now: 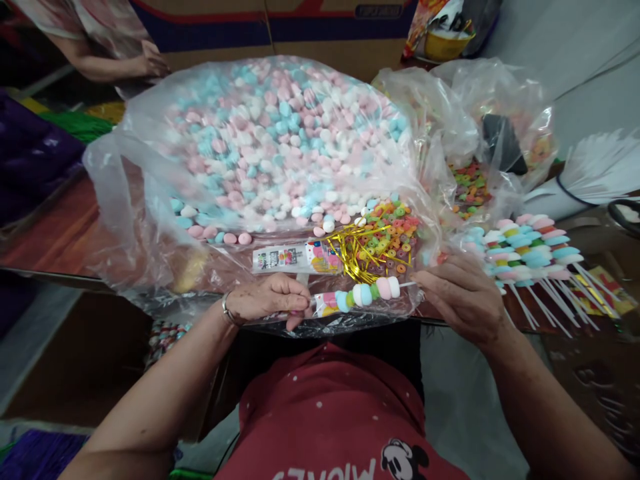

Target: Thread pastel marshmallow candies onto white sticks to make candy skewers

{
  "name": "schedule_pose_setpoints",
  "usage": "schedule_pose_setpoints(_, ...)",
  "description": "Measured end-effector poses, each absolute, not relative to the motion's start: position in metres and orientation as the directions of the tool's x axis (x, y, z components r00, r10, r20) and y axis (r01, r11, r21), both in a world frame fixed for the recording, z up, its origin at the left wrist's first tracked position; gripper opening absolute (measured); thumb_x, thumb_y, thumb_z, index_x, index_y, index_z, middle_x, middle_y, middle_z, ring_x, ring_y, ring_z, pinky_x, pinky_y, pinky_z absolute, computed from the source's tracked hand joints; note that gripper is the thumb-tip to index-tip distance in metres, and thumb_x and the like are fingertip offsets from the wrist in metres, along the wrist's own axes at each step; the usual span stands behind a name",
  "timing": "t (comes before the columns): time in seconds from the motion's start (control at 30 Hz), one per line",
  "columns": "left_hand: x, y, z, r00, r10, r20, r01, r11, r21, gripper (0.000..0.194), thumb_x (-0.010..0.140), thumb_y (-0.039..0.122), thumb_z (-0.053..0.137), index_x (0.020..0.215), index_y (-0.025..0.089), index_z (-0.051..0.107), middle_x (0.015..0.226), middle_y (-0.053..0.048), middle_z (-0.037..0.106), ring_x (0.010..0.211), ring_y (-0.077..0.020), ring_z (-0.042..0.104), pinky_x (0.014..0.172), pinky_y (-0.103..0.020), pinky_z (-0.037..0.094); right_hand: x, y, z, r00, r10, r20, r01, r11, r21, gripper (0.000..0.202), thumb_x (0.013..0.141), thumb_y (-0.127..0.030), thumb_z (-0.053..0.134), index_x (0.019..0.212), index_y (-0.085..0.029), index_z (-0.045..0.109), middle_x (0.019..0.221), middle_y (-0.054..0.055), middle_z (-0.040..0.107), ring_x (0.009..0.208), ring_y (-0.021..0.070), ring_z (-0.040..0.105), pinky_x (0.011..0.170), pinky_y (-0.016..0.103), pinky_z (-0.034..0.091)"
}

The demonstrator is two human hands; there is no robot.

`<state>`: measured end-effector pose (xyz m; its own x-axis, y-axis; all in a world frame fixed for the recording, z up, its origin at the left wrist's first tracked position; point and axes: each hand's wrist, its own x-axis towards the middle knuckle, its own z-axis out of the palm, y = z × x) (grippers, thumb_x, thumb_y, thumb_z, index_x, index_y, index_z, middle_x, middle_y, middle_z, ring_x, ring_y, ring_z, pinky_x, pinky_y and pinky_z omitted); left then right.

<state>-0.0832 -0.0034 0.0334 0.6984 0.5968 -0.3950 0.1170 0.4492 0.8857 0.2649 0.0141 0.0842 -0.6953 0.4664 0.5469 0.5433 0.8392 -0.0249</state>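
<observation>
A candy skewer [373,292] with pink, white and blue marshmallows and green rings lies level between my hands. At its left end is a printed clear wrapper [327,304], pinched in the fingers of my left hand [273,299]. The bare white stick at the other end is held in the closed fingertips of my right hand [457,290]. Just beyond the skewer lie flat printed wrappers [285,258], gold twist ties [359,261] and ring candies [397,233]. Whether the wrapper covers the marshmallows, I cannot tell.
A big clear bag of marshmallows [280,147] fills the table's middle. Finished-looking skewers [533,247] are stacked at the right, near a bundle of white sticks [600,163]. An open cardboard box [95,353] stands below left. Another person's hand [153,61] shows at upper left.
</observation>
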Motion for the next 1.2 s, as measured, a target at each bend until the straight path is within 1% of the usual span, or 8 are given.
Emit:
schedule_pose_setpoints(0.1,-0.083,-0.004,0.036,0.662,0.648,-0.377,0.093,0.428,0.899,0.044,0.079,0.055,0.068,0.078,0.012,0.068,0.053,-0.002,0.063,0.045,-0.0076,0.041,0.044,-0.020,0.024,0.264,0.012,0.085,-0.709,0.431,0.558,0.526,0.851,0.010,0.020,0.090,-0.013,0.057,0.107,-0.022,0.061,0.084,0.003,0.069,0.074,0.0182,0.059,0.070,0.036,0.047)
schedule_pose_setpoints(0.2,-0.083,-0.002,0.039,0.652,0.669,-0.358,0.137,0.360,0.923,0.040,0.080,0.052,0.068,0.074,0.012,0.067,0.055,-0.002,0.063,0.049,-0.0082,0.045,0.048,-0.020,0.029,0.263,0.011,0.086,-0.716,0.400,0.572,0.525,0.848,0.063,0.021,0.088,-0.011,0.059,0.106,-0.021,0.060,0.080,0.002,0.070,0.071,0.0179,0.058,0.069,0.036,0.046)
schedule_pose_setpoints(0.33,-0.083,0.000,0.040,0.672,0.656,-0.343,0.166,0.319,0.933,0.039,0.081,0.050,0.068,0.072,0.012,0.065,0.055,0.000,0.061,0.050,-0.0078,0.044,0.050,-0.019,0.031,0.261,0.010,0.083,-0.702,0.432,0.566,0.504,0.863,-0.032,0.022,0.089,-0.012,0.058,0.108,-0.022,0.061,0.081,0.001,0.070,0.071,0.0168,0.058,0.068,0.035,0.045)
schedule_pose_setpoints(0.4,-0.084,-0.001,0.039,0.678,0.647,-0.350,0.178,0.317,0.932,0.039,0.081,0.051,0.068,0.074,0.012,0.064,0.056,0.000,0.061,0.051,-0.0085,0.046,0.051,-0.020,0.033,0.261,0.010,0.081,-0.689,0.433,0.582,0.501,0.864,-0.050,0.022,0.088,-0.012,0.059,0.108,-0.022,0.061,0.081,0.002,0.069,0.071,0.0170,0.058,0.067,0.035,0.044)
schedule_pose_setpoints(0.67,-0.086,-0.003,0.044,0.641,0.684,-0.349,0.196,0.295,0.935,0.042,0.081,0.053,0.067,0.073,0.012,0.062,0.056,0.000,0.062,0.052,-0.0083,0.047,0.051,-0.020,0.032,0.265,0.006,0.081,-0.681,0.453,0.575,0.506,0.859,-0.078,0.028,0.088,-0.011,0.057,0.113,-0.024,0.060,0.082,0.002,0.069,0.074,0.0187,0.057,0.072,0.038,0.046)
schedule_pose_setpoints(0.8,-0.089,-0.006,0.041,0.622,0.693,-0.366,0.170,0.336,0.926,0.043,0.079,0.053,0.069,0.073,0.012,0.062,0.054,-0.001,0.062,0.050,-0.0080,0.046,0.050,-0.020,0.031,0.265,0.005,0.082,-0.682,0.433,0.590,0.491,0.868,-0.071,0.027,0.089,-0.011,0.057,0.113,-0.024,0.058,0.080,0.002,0.068,0.074,0.0193,0.055,0.073,0.038,0.046)
schedule_pose_setpoints(1.0,-0.090,-0.007,0.035,0.686,0.633,-0.358,0.142,0.366,0.920,0.041,0.078,0.051,0.071,0.076,0.011,0.064,0.056,-0.002,0.064,0.050,-0.0089,0.049,0.050,-0.020,0.034,0.263,0.008,0.080,-0.706,0.423,0.567,0.439,0.891,-0.117,0.022,0.091,-0.012,0.056,0.110,-0.022,0.061,0.082,0.003,0.069,0.075,0.0179,0.057,0.071,0.036,0.045)
schedule_pose_setpoints(1.2,-0.087,-0.005,0.040,0.720,0.571,-0.394,0.183,0.391,0.902,0.041,0.077,0.050,0.073,0.076,0.010,0.064,0.055,-0.001,0.064,0.050,-0.0085,0.051,0.050,-0.019,0.035,0.260,0.008,0.077,-0.699,0.448,0.558,0.475,0.873,-0.106,0.021,0.090,-0.011,0.054,0.107,-0.022,0.063,0.081,0.004,0.068,0.074,0.0178,0.057,0.071,0.035,0.044)
